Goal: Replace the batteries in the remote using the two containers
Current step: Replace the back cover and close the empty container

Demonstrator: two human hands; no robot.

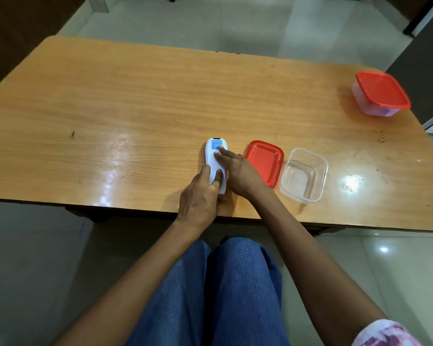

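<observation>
A white remote (pixel 212 159) lies flat on the wooden table (pixel 110 108), close to the near edge and a little right of the middle, its long side running away from the person. Its back faces up, with a blue label (pixel 216 145) near the far end.

The left hand (pixel 198 198) holds the near end of the remote: the thumb lies along its left side and a finger rests on its back, so the end sits pinched between them. The right hand (pixel 238 171) reaches in from the right with its fingers stretched out straight, the tips pressing on the back of the remote up by the label; it grips nothing.

Just beside the remote on the right lies 1 red lid (pixel 264 162), hollow side up. Next to that stands a clear open container (pixel 321 177). A 2nd container (pixel 381 96), closed with a red lid, sits well apart near the far right corner of the table.

Blue jeans (pixel 225 283) show below the table edge.
</observation>
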